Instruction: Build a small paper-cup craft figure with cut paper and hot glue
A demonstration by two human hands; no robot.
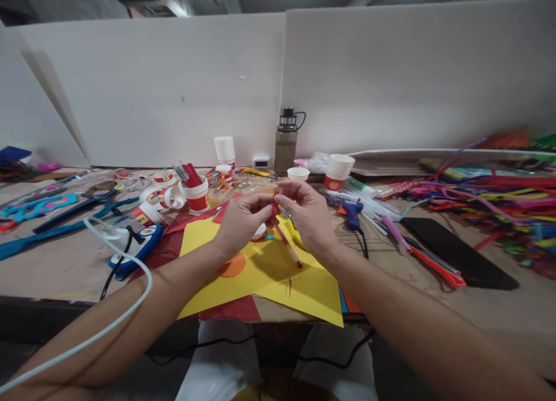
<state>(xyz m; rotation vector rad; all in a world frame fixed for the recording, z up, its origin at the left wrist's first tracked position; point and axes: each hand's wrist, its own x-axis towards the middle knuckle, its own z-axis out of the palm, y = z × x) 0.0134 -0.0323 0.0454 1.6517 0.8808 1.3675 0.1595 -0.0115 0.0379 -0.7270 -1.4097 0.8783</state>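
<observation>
Above the yellow paper (208, 291), my left hand (245, 218) and my right hand (304, 212) meet fingertip to fingertip. A small red piece (275, 205) is pinched between them, held by the fingers of both hands; its full shape is hidden. Below my right hand a thin stick with a red end (289, 247) lies across the yellow paper. An orange circle (231, 265) rests on the paper beneath my left wrist. Part of a small white and red cup piece (259, 232) shows just under my fingers.
Paper cups (339, 172), a cup with red sticks (195, 195) and a bottle (285, 146) stand behind. At right are a blue glue gun (353, 214), a cutter (436, 265), a black phone (458, 253) and colourful strips. Scissors, a blue power strip (141, 250) and a white cable (145, 299) are left.
</observation>
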